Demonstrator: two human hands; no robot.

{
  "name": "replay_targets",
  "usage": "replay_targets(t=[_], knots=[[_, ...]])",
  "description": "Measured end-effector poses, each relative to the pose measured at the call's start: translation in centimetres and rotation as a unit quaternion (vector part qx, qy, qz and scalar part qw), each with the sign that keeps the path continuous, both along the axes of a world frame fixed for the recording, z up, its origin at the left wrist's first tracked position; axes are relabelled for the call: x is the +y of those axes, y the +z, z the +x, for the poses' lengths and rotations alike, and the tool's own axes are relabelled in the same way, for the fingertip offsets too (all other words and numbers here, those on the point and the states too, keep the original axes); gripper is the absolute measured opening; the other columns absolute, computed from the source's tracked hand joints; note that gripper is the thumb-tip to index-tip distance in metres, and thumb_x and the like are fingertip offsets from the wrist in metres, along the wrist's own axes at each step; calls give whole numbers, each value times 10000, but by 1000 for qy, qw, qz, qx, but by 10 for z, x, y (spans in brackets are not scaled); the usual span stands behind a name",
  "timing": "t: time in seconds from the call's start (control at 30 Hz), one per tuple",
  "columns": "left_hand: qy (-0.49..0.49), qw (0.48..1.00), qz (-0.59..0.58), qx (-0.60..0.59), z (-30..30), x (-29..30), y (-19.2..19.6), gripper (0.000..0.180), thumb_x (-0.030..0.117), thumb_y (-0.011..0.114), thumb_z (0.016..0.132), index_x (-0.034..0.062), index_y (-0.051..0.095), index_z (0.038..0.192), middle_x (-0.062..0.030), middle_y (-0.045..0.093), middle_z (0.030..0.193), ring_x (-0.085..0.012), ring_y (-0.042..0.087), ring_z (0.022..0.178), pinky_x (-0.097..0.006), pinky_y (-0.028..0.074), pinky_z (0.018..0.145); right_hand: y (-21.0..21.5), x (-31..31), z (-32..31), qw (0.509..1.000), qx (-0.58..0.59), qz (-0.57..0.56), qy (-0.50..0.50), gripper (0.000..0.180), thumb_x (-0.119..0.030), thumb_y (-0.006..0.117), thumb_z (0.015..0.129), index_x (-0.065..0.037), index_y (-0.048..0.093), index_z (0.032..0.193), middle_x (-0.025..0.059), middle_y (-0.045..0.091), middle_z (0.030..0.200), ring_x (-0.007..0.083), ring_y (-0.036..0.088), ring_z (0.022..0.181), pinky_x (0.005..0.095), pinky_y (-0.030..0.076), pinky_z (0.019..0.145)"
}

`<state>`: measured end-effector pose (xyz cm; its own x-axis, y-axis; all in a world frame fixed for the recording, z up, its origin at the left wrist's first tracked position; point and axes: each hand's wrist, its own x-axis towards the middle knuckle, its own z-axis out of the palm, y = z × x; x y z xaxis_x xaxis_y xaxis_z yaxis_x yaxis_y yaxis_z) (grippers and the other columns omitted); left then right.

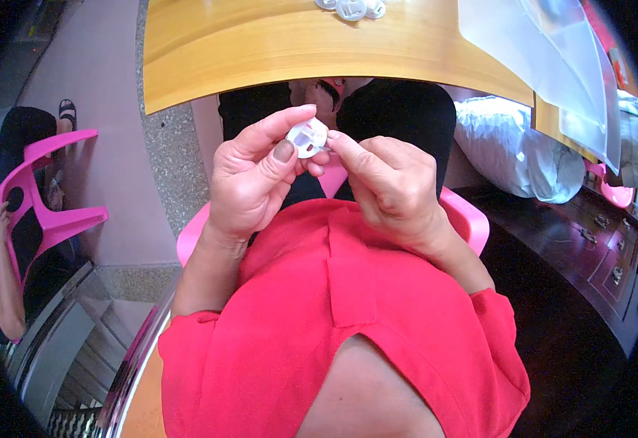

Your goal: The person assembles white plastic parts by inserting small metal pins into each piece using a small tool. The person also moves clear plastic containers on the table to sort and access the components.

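Observation:
My left hand [249, 171] grips a small round white plastic disc [308, 137] between thumb and fingers, above my lap. The disc has a raised middle and slots cut through it. At its right edge, my right hand [392, 175] is closed in a pinch. A thin, shiny bit shows by those fingertips, too small to name. Several similar white plastic discs [352, 9] lie together on the wooden table [297, 55], beyond my hands.
A translucent plastic sheet [545, 58] hangs over the table's right corner. Below it sits a full white plastic bag [509, 146], beside dark wooden furniture [589, 233]. At left, another person sits by a pink plastic chair [37, 197]. The table edge curves just ahead of my hands.

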<state>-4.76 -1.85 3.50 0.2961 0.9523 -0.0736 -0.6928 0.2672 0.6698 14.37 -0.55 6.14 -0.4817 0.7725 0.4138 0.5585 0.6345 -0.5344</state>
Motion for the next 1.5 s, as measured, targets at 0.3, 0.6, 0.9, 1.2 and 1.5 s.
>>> replay_targets(t=[0.3,0.6,0.9,1.2,1.5], knots=[[16,998,13,51,4,-1,0,330,26,490,949,-31,516,1273,-138,565,1123,-193,606,941,-317,517,829,-2,0,-4,1000,-10,-1,-15,361,-30,636,692,-18,634,1053,61,499,622,216,556,537,339,449,468],[35,992,65,107,8,-2,-2,318,9,501,940,-43,527,1253,-140,553,1117,-203,615,937,-330,521,847,0,-3,-6,993,48,-106,-29,310,8,615,730,-54,616,1034,95,537,657,270,588,577,374,475,500],[47,997,-53,22,9,1,-3,344,18,475,952,-49,475,1289,-196,610,1109,-242,633,915,-361,532,840,5,-1,-6,988,9,-147,-48,353,-5,605,737,-49,594,1086,116,535,700,291,588,628,391,484,535],[44,996,-79,-5,12,0,-2,335,19,493,945,-45,484,1273,-199,607,1105,-265,640,930,-371,542,849,4,-1,-6,992,-107,-18,-63,361,-90,578,745,-17,617,1096,77,510,702,231,569,631,353,473,534],[66,993,-98,9,17,-2,-1,339,14,521,933,-43,494,1265,-187,614,1100,-251,644,938,-356,549,837,3,-2,-6,989,-138,0,-58,368,-127,576,750,-1,616,1093,72,506,697,217,559,623,338,467,526]])
